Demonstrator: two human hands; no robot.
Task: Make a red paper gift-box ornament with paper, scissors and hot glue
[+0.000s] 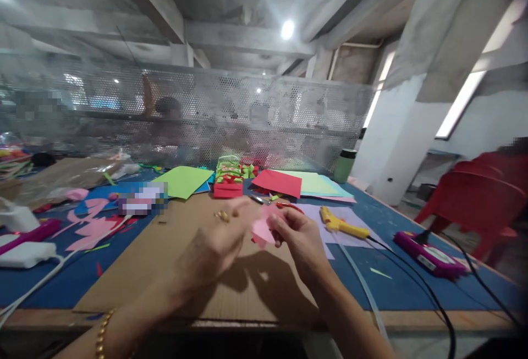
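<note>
In the head view my right hand [299,232] pinches a small pink paper piece [263,230], its petal-like edges facing left. Smeared by motion, my left hand [220,235] is raised just left of that paper, wearing a ring. Whether its fingers touch or grip anything cannot be made out. Both hands are above a brown cardboard sheet [165,271], where their shadows fall. Behind my right hand lie red-handled scissors [289,206], partly hidden by the fingers.
A yellow glue gun [344,226] rests on lilac paper [307,215]; its cord runs right, near a purple power strip [431,254]. Red paper [278,183], green paper [183,181] and a red box [228,188] are at the back. Pink scraps [94,230] lie left, a green bottle [344,166] back right.
</note>
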